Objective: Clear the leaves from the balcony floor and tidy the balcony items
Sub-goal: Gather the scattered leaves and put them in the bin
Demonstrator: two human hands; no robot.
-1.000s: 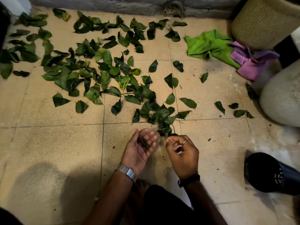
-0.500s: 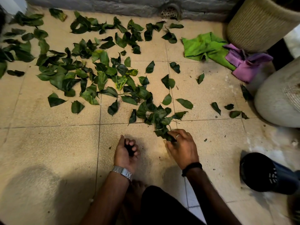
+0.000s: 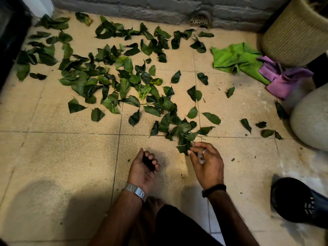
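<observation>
Several green leaves (image 3: 124, 86) lie scattered over the beige tiled balcony floor (image 3: 62, 157), thickest at the left and middle. My left hand (image 3: 143, 167), with a metal watch at the wrist, is palm up, and its fingers curl round a small dark clump of leaf bits. My right hand (image 3: 206, 162), ring on one finger, reaches into the nearest cluster of leaves (image 3: 184, 137) and pinches a leaf at its near edge.
A green cloth (image 3: 234, 59) and a purple cloth (image 3: 284, 80) lie crumpled at the right. A woven basket (image 3: 292, 32) and a pale round pot (image 3: 312, 119) stand by the right side. A black plastic pot (image 3: 298, 201) lies tipped at lower right. A drain (image 3: 200, 19) sits in the grey wall.
My left hand, open a second ago, closed round the dark bits. My right hand moved from beside it to the near cluster of leaves and took hold of a leaf.
</observation>
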